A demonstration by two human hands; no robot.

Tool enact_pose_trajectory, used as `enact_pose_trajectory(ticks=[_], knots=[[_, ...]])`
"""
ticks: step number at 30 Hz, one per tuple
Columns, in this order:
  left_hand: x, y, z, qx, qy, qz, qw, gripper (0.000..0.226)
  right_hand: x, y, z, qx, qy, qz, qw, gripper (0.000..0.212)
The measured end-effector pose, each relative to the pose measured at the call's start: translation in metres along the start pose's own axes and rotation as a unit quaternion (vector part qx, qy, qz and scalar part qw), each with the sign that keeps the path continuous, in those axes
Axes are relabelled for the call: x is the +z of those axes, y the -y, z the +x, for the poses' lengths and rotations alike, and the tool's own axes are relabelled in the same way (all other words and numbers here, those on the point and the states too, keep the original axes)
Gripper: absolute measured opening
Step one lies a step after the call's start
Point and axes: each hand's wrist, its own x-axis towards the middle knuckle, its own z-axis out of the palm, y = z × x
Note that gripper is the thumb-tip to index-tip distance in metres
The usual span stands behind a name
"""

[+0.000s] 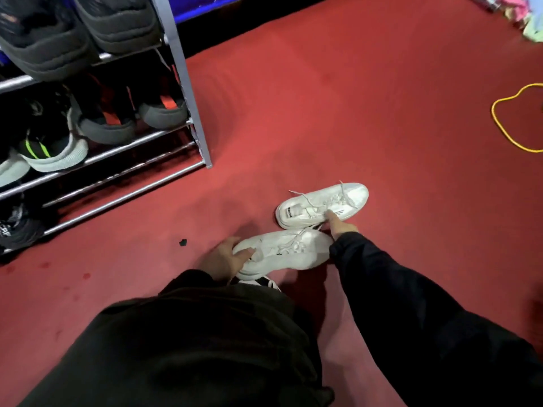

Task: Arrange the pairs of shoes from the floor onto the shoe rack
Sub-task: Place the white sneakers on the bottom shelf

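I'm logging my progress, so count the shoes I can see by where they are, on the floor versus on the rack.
White shoes on the floor: 2, the near shoe gripped by the left hand and the far shoe touched by the right hand.
Shoes visible on the shoe rack: 7.
Total: 9.

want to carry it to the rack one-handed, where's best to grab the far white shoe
Grip the far white shoe at its heel collar, coming from above on the left end. It lies upright, sole on the floor, opening facing up, toe pointing right, so fingers can likely hook inside there.
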Motion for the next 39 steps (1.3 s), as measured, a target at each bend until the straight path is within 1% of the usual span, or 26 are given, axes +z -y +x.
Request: enact_pose_trajectory(ticks=[1, 2, 3, 4, 6, 7, 8, 9, 11, 13, 14, 16, 18, 19, 21, 23, 25, 26, 27, 30, 31, 34, 35, 36, 39], knots=[[0.0, 0.002, 0.002, -0.013, 0.004, 0.01, 1.0, 0.072, 0.001, 0.0, 0.004, -0.007, 0.007, -0.001, 1.0, 0.044], [0.0, 0.003, 0.001, -0.022, 0.007, 0.018, 1.0, 0.056, 0.003, 0.002, 0.004, -0.015, 0.019, 0.001, 1.0, 0.039], [-0.002, 0.004, -0.001, -0.031, 0.007, 0.028, 0.999, 0.033, 0.008, 0.004, 0.007, -0.023, 0.036, 0.012, 0.999, 0.038], [-0.004, 0.002, -0.005, -0.033, -0.001, 0.021, 0.999, 0.022, 0.012, 0.005, 0.012, -0.03, 0.054, 0.015, 0.998, 0.046], [-0.012, 0.005, -0.012, -0.049, -0.033, -0.039, 0.998, 0.027, 0.022, -0.005, 0.045, -0.036, 0.07, 0.017, 0.997, 0.079], [-0.019, 0.006, -0.021, -0.051, -0.067, -0.088, 0.993, 0.026, 0.027, -0.008, 0.056, -0.03, 0.064, 0.021, 0.997, 0.088], [-0.026, 0.011, -0.028, -0.046, -0.115, -0.152, 0.981, 0.023, 0.03, -0.003, 0.046, -0.027, 0.057, 0.018, 0.998, 0.082], [-0.035, 0.011, -0.04, -0.04, -0.163, -0.217, 0.962, 0.021, 0.031, 0.002, 0.031, -0.032, 0.04, 0.016, 0.999, 0.068], [-0.054, 0.017, -0.057, -0.025, -0.245, -0.331, 0.911, 0.016, 0.034, 0.009, 0.007, -0.074, -0.016, 0.041, 0.996, 0.042], [-0.073, 0.026, -0.068, -0.019, -0.3, -0.376, 0.877, 0.015, 0.04, 0.01, -0.009, -0.097, -0.029, 0.084, 0.991, 0.029], [-0.082, 0.033, -0.07, -0.024, -0.317, -0.393, 0.863, 0.015, 0.044, 0.011, -0.021, -0.112, -0.023, 0.085, 0.99, 0.025], [-0.094, 0.047, -0.069, -0.027, -0.321, -0.444, 0.836, 0.016, 0.055, 0.011, -0.042, -0.149, 0.018, 0.076, 0.986, 0.025], [-0.099, 0.049, -0.077, -0.032, -0.319, -0.47, 0.823, 0.012, 0.065, 0.013, -0.065, -0.168, 0.074, 0.088, 0.979, 0.019], [-0.097, 0.047, -0.083, -0.034, -0.322, -0.49, 0.809, 0.007, 0.07, 0.015, -0.075, -0.181, 0.096, 0.087, 0.975, 0.015], [-0.092, 0.047, -0.089, -0.028, -0.316, -0.536, 0.782, 0.009, 0.081, 0.021, -0.099, -0.205, 0.13, 0.06, 0.968, 0.008], [-0.089, 0.05, -0.093, -0.025, -0.311, -0.58, 0.752, 0.013, 0.092, 0.025, -0.118, -0.213, 0.175, 0.045, 0.96, 0.009], [-0.092, 0.057, -0.094, -0.035, -0.317, -0.618, 0.719, 0.009, 0.104, 0.026, -0.135, -0.219, 0.223, 0.019, 0.95, 0.011], [-0.095, 0.061, -0.094, -0.037, -0.321, -0.63, 0.706, 0.005, 0.112, 0.026, -0.14, -0.219, 0.245, 0.007, 0.944, 0.01], [-0.099, 0.064, -0.095, -0.034, -0.322, -0.64, 0.696, 0.009, 0.119, 0.026, -0.144, -0.216, 0.265, 0.002, 0.94, 0.009], [-0.113, 0.076, -0.096, -0.022, -0.324, -0.652, 0.686, 0.028, 0.139, 0.03, -0.155, -0.209, 0.298, -0.008, 0.931, 0.011], [-0.119, 0.08, -0.095, -0.023, -0.329, -0.647, 0.687, 0.032, 0.145, 0.032, -0.157, -0.207, 0.304, -0.004, 0.93, 0.011], [-0.139, 0.089, -0.092, -0.034, -0.353, -0.611, 0.707, 0.035, 0.166, 0.034, -0.164, -0.184, 0.335, 0.012, 0.924, 0.014], [-0.146, 0.092, -0.09, -0.034, -0.359, -0.609, 0.706, 0.037, 0.173, 0.035, -0.167, -0.171, 0.354, 0.019, 0.919, 0.017], [-0.155, 0.092, -0.088, -0.034, -0.362, -0.612, 0.702, 0.035, 0.18, 0.035, -0.17, -0.158, 0.377, 0.029, 0.912, 0.021], [-0.181, 0.097, -0.074, -0.015, -0.352, -0.615, 0.706, 0.016, 0.2, 0.039, -0.176, -0.145, 0.428, 0.028, 0.892, 0.034]])
